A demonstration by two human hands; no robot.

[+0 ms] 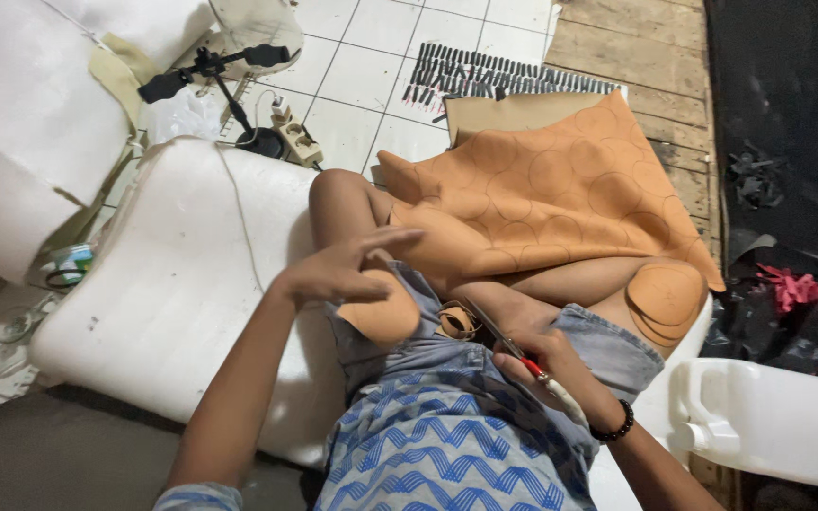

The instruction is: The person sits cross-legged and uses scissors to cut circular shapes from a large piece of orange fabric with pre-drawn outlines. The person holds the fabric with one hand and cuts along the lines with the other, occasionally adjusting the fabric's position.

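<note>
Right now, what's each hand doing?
Left hand: open, fingers spread, resting on the orange sheet.
Right hand: closed on scissors.

Person, seated: blue-and-white zigzag-patterned shirt (447, 445); light denim shorts (485, 355) with frayed hems; black beaded bracelet (614, 428) on right wrist; forearms and knees bare.
</note>
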